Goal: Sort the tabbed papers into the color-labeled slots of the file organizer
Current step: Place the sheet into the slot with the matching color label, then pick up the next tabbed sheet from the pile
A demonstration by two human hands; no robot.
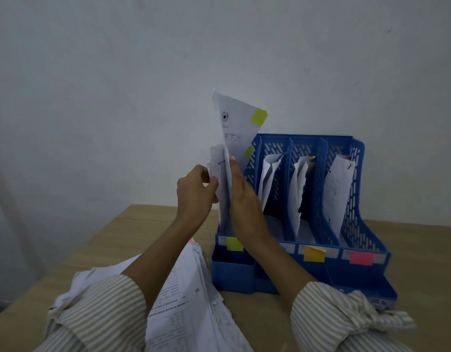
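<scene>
Right now, both hands up at the leftmost slot of the blue file organizer [356,232], on the wooden table [148,224]. Left hand [195,191] curled, thumb and fingertips pinched on the near edge of the short sheets [216,168] standing in that slot. Right hand [244,196] flat and nearly straight, fingers [235,171] pressed along the side of a taller paper [234,130], not wrapped round it; whether actually gripping, cannot tell. Rising above the fingertips and tilted right, that taller paper, printed with a star emblem, a yellow-green tab [259,116] at its upper corner; a second tab of the same colour [248,151] just right of the fingertips. Below the right wrist, a yellow-green label [234,244] on the slot's front lip. Further right of the fingers, three more slots, each holding leaning white sheets; the second slot's label hidden by the forearm, then an orange label [313,254] and a pink label [361,258]. Under the left forearm, nearer than the fingers, a loose pile of printed papers [191,295] lying flat, a pink tab [191,240] poking out at its far edge. Striped sleeves [102,306] pushed back on both arms
</scene>
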